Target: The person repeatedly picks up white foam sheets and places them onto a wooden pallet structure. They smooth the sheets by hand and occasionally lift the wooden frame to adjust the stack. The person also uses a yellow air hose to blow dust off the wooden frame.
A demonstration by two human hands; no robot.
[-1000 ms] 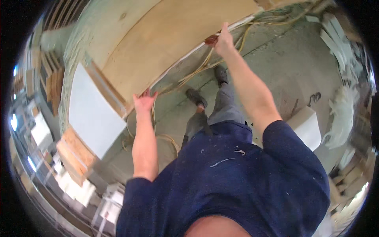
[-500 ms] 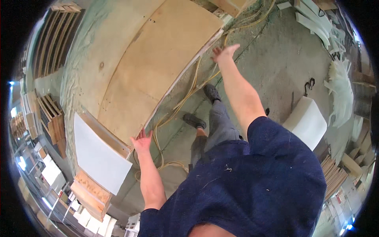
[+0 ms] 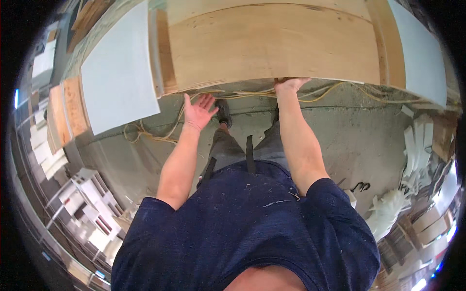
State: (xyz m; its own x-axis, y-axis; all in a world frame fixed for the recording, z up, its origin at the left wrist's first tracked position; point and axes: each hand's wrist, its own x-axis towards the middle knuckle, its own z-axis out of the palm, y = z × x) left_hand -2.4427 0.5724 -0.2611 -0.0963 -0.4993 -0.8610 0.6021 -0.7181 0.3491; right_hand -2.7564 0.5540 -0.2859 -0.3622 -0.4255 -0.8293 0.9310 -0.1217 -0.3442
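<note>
A broad plywood panel (image 3: 272, 46) with a curved front edge spans the top of the view. My right hand (image 3: 290, 85) is turned palm up at the middle of that edge, its fingers hooked beneath the wood and partly hidden, the thumb pointing right. Just below the edge, further left, my left hand (image 3: 200, 112) is open and palm up, fingers spread, with nothing in it. A white board (image 3: 119, 72) adjoins the panel's left end, and another white board (image 3: 421, 51) adjoins its right end.
Yellow hoses (image 3: 320, 97) run along the concrete floor under the panel, close to my shoes (image 3: 223, 113). A wooden block (image 3: 75, 107) stands beyond the left white board. White scrap strips (image 3: 418, 150) are heaped at the right, and a pale rack (image 3: 94, 201) is at lower left.
My view has swung round, so the panel now lies across the top. My right hand has gone from open air to the panel's edge. The left has come off the panel's corner.
</note>
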